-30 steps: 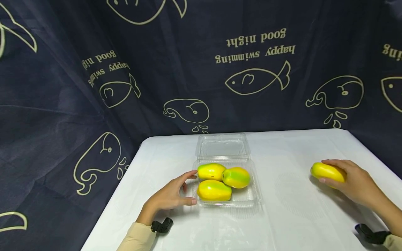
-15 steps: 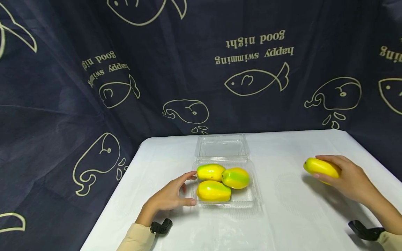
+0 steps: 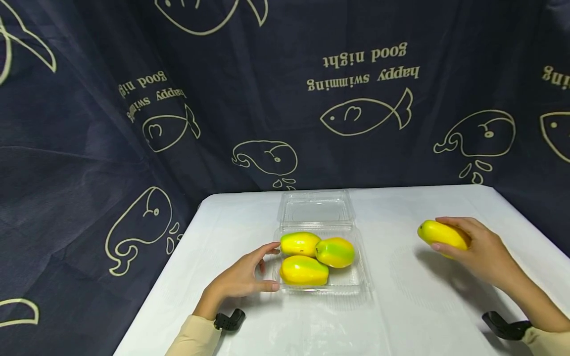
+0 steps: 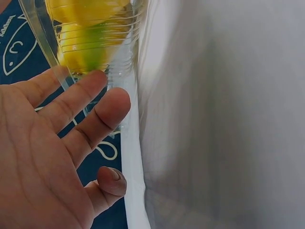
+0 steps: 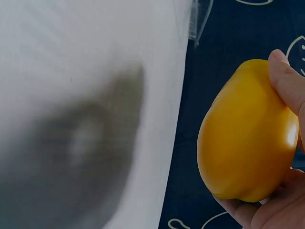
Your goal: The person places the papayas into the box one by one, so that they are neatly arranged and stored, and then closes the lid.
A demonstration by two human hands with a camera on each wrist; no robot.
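One papaya (image 3: 438,235) in my right hand (image 3: 485,254), three papayas (image 3: 304,270) in the open clamshell box (image 3: 349,278)!
Head view: I'd call this the transfer step, right hand clamped round its papaya above the bench (image 3: 396,316), right of the box; next likely calls for a leftward carry to the bare near-right corner. Left wrist: my left hand (image 4: 62,129), fingers apart, holds nothing beside the box; contact, I can't tell. Right wrist: thumb and fingers grip opposite sides.
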